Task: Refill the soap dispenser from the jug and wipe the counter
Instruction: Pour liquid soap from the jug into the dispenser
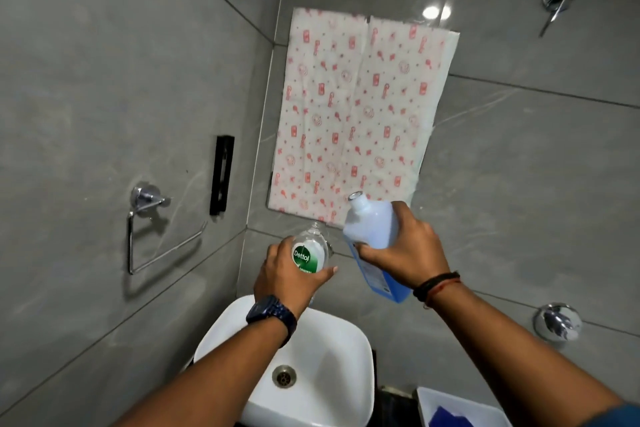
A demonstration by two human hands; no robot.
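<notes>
Two hands, both full, over the sink point(349, 350).
Left hand point(287, 279) wraps the clear soap dispenser point(311, 250); right hand point(405, 253) grips the uncapped jug point(372, 224) of blue liquid just beside it.

Soap dispenser point(311, 250), clear bottle: round green-and-white label, brand "Dettol" in white script, legible. Below brand, small word "ORIGINAL", partly cut off by fingers.
Jug point(375, 246), blue liquid: side label present, print too small and blurred to read.
Patterned sheet point(356, 111) on wall: repeated red motifs, some resembling script, not legible.
</notes>
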